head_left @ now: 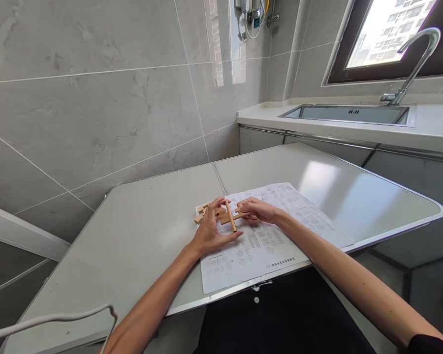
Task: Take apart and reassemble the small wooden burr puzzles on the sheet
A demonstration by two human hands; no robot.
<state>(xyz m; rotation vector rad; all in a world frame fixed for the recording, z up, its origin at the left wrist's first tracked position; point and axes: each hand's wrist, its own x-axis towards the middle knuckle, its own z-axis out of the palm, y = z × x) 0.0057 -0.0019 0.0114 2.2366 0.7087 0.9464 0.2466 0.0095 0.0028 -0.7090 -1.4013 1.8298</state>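
Note:
My left hand [211,231] grips an upright-looking wooden puzzle piece [231,216], a light brown stick held between thumb and fingers. My right hand [256,210] pinches a second wooden puzzle piece [229,220] that lies crosswise to the stick. The two pieces cross and seem to touch; whether they interlock I cannot tell. Several more notched wooden pieces [199,218] rest on the paper just beyond my left hand, partly hidden by it. Beneath both hands lies a printed instruction sheet [269,248] covered in small diagrams.
The folding table [162,211] has a seam across its middle and a metal edge. A white cable [59,317] runs over its near left corner. Behind stand a tiled wall [96,108] and a counter with a sink [347,114] and a faucet [417,54].

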